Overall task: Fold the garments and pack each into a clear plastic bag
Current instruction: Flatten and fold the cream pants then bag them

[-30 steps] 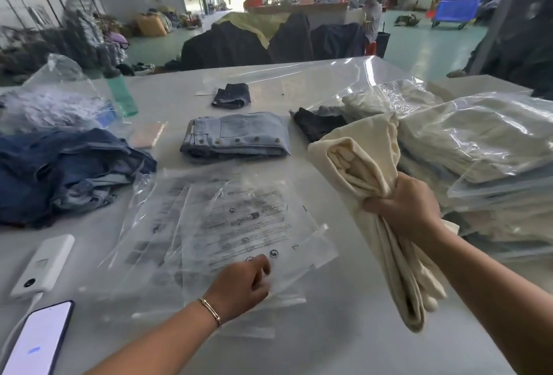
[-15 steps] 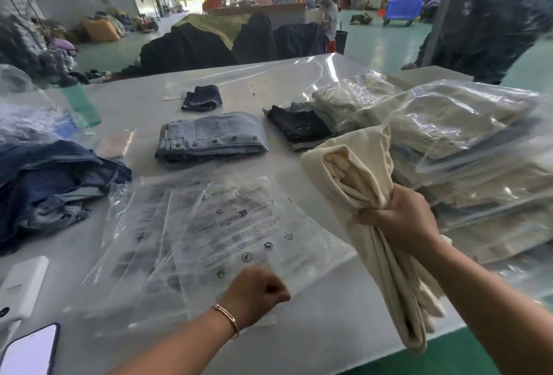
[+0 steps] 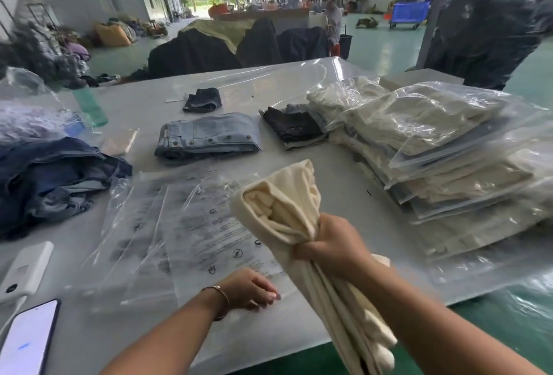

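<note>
The right hand [image 3: 330,247] has a tight grip round the middle of a folded cream garment [image 3: 287,210], fingers clenched on the fabric; the garment is held up off the worktop [image 3: 302,308], its folded end fanning upward and the rest hanging down past the near edge. The left hand [image 3: 250,289] rests on the near edge of a clear plastic bag [image 3: 215,234] w/ printed text and warning symbols, fingers curled down onto the film, a bracelet [image 3: 220,299] at the wrist; whether it pinches the bag or only presses it can't be told. That bag lies flat on the worktop, just left of the held garment, on top of more clear bags [image 3: 137,222] spread beside it. Beyond them lies a folded light-blue denim piece [image 3: 209,138], then a small dark denim piece [image 3: 203,100] further back, and a folded black garment [image 3: 294,126] to the right. At far right sits a stack of packed bags [image 3: 443,147], mostly cream garments. At left is a heap of dark blue denim [image 3: 51,177]; near the front-left corner are a white device [image 3: 27,270] and a phone [image 3: 28,341] w/ lit screen.
</note>
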Tool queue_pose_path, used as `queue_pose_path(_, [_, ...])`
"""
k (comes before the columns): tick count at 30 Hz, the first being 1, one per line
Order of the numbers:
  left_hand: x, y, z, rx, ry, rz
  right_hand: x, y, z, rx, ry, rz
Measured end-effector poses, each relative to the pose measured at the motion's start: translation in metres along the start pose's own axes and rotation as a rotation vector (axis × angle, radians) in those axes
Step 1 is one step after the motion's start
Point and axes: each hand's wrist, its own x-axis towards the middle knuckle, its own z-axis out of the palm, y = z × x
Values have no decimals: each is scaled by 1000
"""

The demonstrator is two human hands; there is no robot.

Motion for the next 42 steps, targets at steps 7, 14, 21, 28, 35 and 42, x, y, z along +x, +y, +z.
queue_pose_path(7, [-13,-6,-15,-498,351,-39,-31,24,34,-308,-253,-66])
queue_pose_path(14, [-20,28,-38,-453,473,190,-46,32,49,-598,-267,-299])
queue_pose_path(21, [-37,61,-4,78,516,562,-20,25,55,-653,-200,-311])
queue_pose_path(28, [-48,37,-16,799,927,611,36,12,47,-426,-62,-45])
queue_pose_path(35, [-65,67,-34,588,661,538,69,-25,55,-243,-60,139])
queue_pose_path(42, [-47,100,-39,776,907,576,70,-62,79,-244,5,23])
